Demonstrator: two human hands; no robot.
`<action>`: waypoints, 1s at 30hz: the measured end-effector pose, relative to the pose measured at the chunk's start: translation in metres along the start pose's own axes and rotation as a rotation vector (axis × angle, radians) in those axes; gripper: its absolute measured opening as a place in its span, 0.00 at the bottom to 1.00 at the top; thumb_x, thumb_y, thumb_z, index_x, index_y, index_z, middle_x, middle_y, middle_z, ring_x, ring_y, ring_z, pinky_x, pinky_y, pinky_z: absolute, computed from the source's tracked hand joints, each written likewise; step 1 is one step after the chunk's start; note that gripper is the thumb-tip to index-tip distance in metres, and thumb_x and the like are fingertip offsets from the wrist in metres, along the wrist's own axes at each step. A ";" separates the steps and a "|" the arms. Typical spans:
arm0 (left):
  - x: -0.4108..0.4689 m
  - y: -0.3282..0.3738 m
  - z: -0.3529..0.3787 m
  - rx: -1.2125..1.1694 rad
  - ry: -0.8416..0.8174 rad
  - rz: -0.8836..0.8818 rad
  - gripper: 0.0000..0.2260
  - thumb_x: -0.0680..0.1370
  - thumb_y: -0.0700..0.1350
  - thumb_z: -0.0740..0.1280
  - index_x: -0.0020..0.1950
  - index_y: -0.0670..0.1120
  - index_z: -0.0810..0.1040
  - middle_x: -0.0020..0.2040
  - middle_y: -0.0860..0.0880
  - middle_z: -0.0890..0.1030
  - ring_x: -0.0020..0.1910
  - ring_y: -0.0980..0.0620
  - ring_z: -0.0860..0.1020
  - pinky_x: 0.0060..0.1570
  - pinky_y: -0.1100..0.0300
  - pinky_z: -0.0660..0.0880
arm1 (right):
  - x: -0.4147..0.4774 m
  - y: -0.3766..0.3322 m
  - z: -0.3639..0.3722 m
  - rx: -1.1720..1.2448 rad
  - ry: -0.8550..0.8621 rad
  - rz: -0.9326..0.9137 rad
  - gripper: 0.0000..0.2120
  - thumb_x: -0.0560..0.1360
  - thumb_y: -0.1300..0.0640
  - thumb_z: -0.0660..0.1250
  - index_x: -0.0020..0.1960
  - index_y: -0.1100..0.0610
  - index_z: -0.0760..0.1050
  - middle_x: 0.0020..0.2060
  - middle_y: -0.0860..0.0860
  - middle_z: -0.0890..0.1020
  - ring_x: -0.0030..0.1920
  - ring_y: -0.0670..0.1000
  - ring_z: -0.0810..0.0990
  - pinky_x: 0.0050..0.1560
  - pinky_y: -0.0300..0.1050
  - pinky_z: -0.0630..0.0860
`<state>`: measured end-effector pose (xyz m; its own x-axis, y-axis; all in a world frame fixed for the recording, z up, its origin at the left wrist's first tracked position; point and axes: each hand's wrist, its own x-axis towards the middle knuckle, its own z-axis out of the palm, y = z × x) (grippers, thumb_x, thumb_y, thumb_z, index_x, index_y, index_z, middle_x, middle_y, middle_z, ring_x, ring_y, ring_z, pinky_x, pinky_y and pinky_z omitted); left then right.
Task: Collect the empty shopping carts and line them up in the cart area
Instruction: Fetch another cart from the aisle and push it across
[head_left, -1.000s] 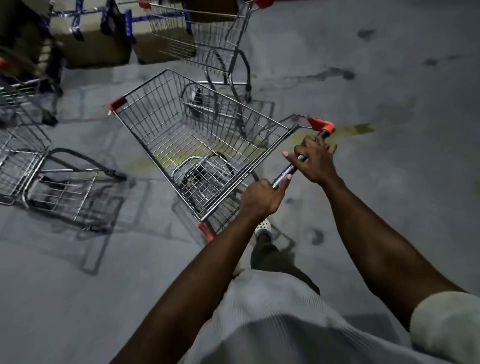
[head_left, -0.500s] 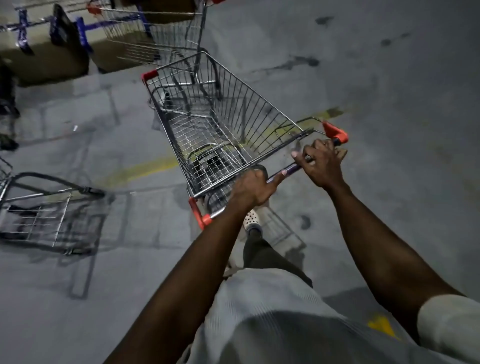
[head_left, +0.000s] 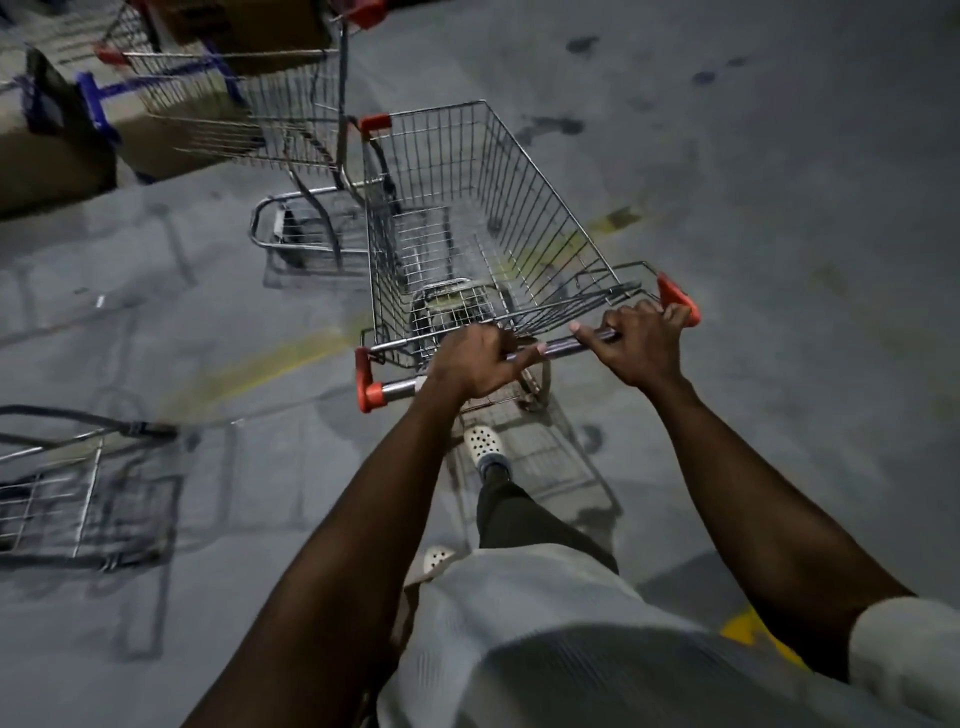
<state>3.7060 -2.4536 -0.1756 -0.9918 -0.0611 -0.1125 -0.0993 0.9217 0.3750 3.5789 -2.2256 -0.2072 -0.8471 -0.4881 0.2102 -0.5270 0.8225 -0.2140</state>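
In the head view, an empty wire shopping cart (head_left: 483, 218) is being held by its handle bar (head_left: 563, 345) on the grey concrete floor (head_left: 779, 260), directly in front of the person. The bar is being grasped by both hands: the grip of the left hand (head_left: 475, 361) is being closed around the bar's left half, near the orange end cap (head_left: 371, 395), and the grip of the right hand (head_left: 636, 343) is being closed around the right half, just beside the other orange cap (head_left: 675, 299). The cart's front is being pointed towards a second cart (head_left: 270, 109), which is standing just ahead and to the left, beside the held cart's front left corner; whether the two are touching cannot be told. Part of a third cart (head_left: 52, 499) is being shown at the left edge, well apart from the others. A faded yellow line (head_left: 270, 364) is being straddled by the held cart, and a white perforated shoe (head_left: 483, 441) is being shown beneath the handle bar.
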 end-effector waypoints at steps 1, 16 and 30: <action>0.002 -0.004 0.000 0.030 0.014 0.009 0.25 0.81 0.71 0.54 0.36 0.54 0.71 0.29 0.50 0.73 0.28 0.54 0.73 0.34 0.59 0.74 | 0.000 -0.001 -0.001 -0.013 -0.006 0.017 0.35 0.76 0.22 0.52 0.32 0.50 0.72 0.32 0.47 0.73 0.45 0.55 0.78 0.62 0.58 0.62; 0.061 -0.051 -0.001 0.412 0.037 0.183 0.40 0.74 0.80 0.40 0.29 0.48 0.70 0.22 0.53 0.63 0.21 0.52 0.63 0.29 0.64 0.60 | 0.021 -0.011 -0.027 0.133 -0.597 0.234 0.52 0.65 0.12 0.50 0.41 0.59 0.86 0.34 0.54 0.86 0.38 0.51 0.84 0.43 0.45 0.71; 0.110 -0.075 -0.038 0.451 0.010 -0.046 0.57 0.60 0.88 0.36 0.76 0.59 0.72 0.76 0.38 0.68 0.76 0.37 0.62 0.74 0.27 0.49 | 0.077 -0.026 -0.015 0.436 -0.802 0.306 0.42 0.65 0.16 0.62 0.55 0.52 0.84 0.43 0.51 0.87 0.41 0.52 0.87 0.38 0.45 0.81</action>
<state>3.6013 -2.5439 -0.1814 -0.9882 -0.1072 -0.1094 -0.1000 0.9926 -0.0691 3.5286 -2.2803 -0.1715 -0.6615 -0.4580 -0.5939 -0.1172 0.8453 -0.5213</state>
